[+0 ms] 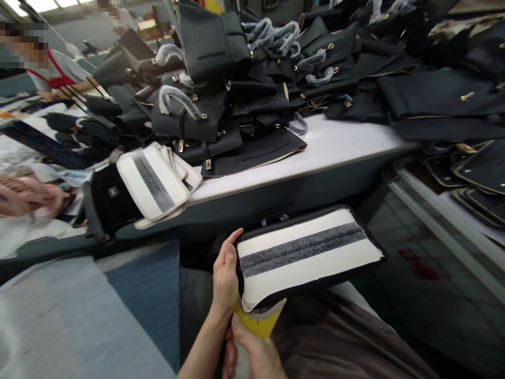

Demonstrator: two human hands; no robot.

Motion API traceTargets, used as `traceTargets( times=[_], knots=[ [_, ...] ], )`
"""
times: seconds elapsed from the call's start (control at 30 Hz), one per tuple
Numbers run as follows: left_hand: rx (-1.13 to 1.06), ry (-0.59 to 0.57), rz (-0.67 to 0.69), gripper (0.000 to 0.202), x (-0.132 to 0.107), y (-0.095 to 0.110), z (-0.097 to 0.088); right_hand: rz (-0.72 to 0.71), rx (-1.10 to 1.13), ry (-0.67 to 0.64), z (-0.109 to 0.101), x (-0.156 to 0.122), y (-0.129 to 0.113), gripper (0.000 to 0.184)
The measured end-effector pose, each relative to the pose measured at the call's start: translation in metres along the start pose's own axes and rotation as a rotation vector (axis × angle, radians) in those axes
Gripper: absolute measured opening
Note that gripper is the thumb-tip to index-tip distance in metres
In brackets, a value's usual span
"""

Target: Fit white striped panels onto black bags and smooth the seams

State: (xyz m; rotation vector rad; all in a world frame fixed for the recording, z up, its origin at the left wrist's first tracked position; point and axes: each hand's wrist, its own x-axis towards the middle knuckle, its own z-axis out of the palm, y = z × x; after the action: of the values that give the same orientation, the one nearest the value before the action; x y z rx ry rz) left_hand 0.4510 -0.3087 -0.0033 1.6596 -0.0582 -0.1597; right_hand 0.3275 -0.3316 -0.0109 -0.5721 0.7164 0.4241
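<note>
Gripped the left end of the white-backed bag panel (295, 273) in the left hand (225, 279), leaving the rest of it stretched out to the right of that grip, grey strip (302, 247) uppermost, over brown cloth (335, 337). Closed the right hand (260, 353) around the pale handle (241, 363) of a yellow-bladed scraper (262, 325), just below the left-hand grip, with the blade up at the panel's near-left corner. Judged the step in hand to be working that corner with the blade, perhaps pressing or smoothing; could not judge how far along. Reckoned the next move to call for a firm left-hand hold and a light, flat blade, to avoid snagging the ragged backing. Could not tell contact at the corner from mere overlap. Saw nothing of the panel's underside, nor of any left fingers tucked behind; lost the handle's end at the bottom edge of view. Noted similar strip-backed panels (152, 181) beyond and left of the left-hand grip and, farther beyond, on the table (339, 139), black handbags (216, 47) too tangled to count. Spotted a person (59, 73) far off to the left, partly cut off.
</note>
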Motion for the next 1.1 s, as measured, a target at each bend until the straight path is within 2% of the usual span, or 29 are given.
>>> traceTargets(
  times=[0.13,0.27,0.47,0.63,0.9,1.1],
  knots=[
    [0.123,0.0,0.035,0.045,0.001,0.002,-0.001,-0.044,-0.172,0.082,0.0,-0.002,0.0,0.068],
    [0.149,0.014,0.037,0.045,0.003,0.002,0.001,-0.129,-0.233,0.184,-0.001,-0.003,0.003,0.06],
    [0.184,0.036,0.046,0.043,0.003,0.004,0.005,-0.019,-0.175,0.02,-0.008,-0.002,0.001,0.061],
    [0.199,0.045,0.056,0.04,0.003,0.003,0.006,-0.015,-0.164,0.06,-0.007,0.0,0.0,0.067],
    [0.215,0.062,0.045,0.038,0.004,0.003,0.007,-0.009,-0.038,-0.065,-0.01,-0.001,-0.002,0.062],
    [0.214,0.073,0.034,0.037,0.005,0.0,0.006,0.057,-0.051,-0.077,-0.013,-0.004,-0.014,0.062]
  ],
)
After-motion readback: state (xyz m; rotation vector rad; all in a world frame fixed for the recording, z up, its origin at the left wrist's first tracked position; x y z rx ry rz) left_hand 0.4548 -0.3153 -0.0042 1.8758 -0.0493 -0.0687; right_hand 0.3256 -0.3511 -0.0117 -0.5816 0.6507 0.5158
